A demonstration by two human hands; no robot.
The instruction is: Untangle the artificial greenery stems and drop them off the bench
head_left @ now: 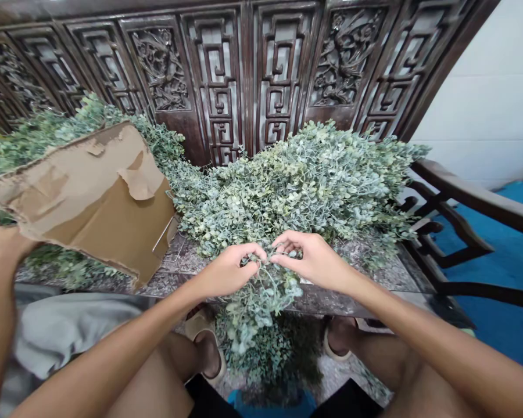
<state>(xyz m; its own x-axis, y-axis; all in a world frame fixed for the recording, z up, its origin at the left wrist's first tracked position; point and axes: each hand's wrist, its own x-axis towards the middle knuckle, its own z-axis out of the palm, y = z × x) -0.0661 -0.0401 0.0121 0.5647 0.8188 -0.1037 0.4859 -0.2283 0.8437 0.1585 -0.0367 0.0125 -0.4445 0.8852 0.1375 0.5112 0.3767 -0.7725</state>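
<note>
My left hand point(233, 268) and my right hand point(309, 258) meet at the front edge of the bench. Both pinch a thin sprig stem of artificial greenery, fingertips almost touching. From between them a leafy grey-green sprig point(261, 307) hangs over the bench edge. Just behind the hands spreads a large heap of the same artificial foliage point(314, 180), resting on the bench seat. More greenery point(270, 354) lies low between my feet, above something blue that is mostly hidden.
A torn cardboard piece point(104, 203) stands to the left, beside another person's arm point(0, 278). Behind runs a carved dark wooden backrest point(248, 69). A wooden armrest point(475, 191) bounds the right side, with blue flooring point(492, 249) beyond. More foliage point(21, 139) lies at left.
</note>
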